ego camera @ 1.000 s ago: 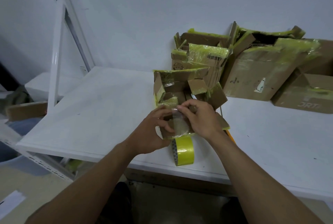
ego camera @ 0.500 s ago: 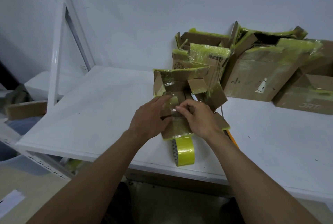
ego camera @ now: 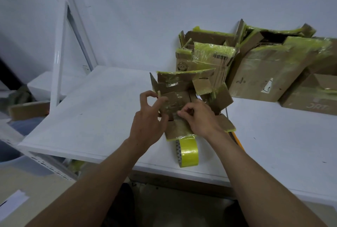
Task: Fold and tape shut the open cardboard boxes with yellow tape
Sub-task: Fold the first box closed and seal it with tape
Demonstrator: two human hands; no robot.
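Cardboard box point(ego camera: 179, 82) just behind tape roll point(ego camera: 187, 152), flaps splayed. Left hand point(ego camera: 147, 122) pinches flap edge, right hand point(ego camera: 202, 119) pinches taped flap. Risk: worn flaps spring open, tape wrinkles or sticks to fingers if pressed unevenly; box may slide toward tape roll.

We see plain brown cardboard on the open box point(ego camera: 180, 88), patched with glossy yellow-green tape along the flap edges; the tape roll point(ego camera: 187, 152) is bright yellow, with a white-and-dark criss-cross pattern on its side face. Behind it we have the same brown-plus-yellow on the printed box point(ego camera: 206, 59), which has black lettering and a small cartoon logo, and on the large box point(ego camera: 264, 73), which has a white label with dark marks. We read the tabletop point(ego camera: 102, 113) as white with a few dark specks, the wall point(ego camera: 145, 17) as pale grey-white and the post point(ego camera: 57, 59) as white.
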